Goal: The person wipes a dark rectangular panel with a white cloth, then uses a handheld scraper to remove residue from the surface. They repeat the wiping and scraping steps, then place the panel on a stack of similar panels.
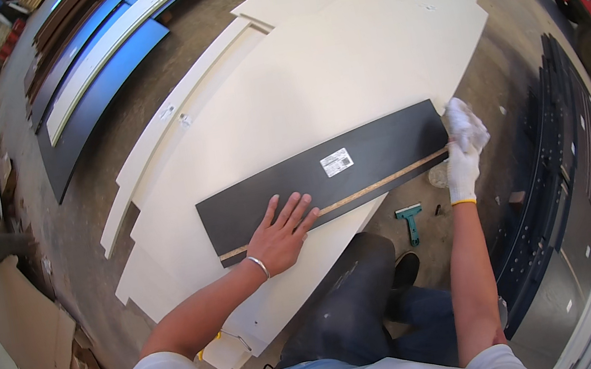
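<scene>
A long dark grey board (266,197) lies aslant over a stack of large cream panels (335,47). It bears a white label (336,162), and a strip of bare chipboard (366,190) runs along its near side. My bare left hand (284,234), with a silver bangle at the wrist, rests flat on the board's near left part, fingers spread. At the board's right end is my right hand (465,157), in a white knitted glove with a yellow cuff edge. Its fingers are closed around what looks like a wad of white cloth (465,120), touching the board's corner.
On the floor by my foot lies a teal scraper (411,223). A small pale round thing (439,176) is partly hidden behind the glove. Dark panels (549,221) stand stacked at right; blue and brown boards (99,69) lie far left. A red vehicle (588,7) is far right.
</scene>
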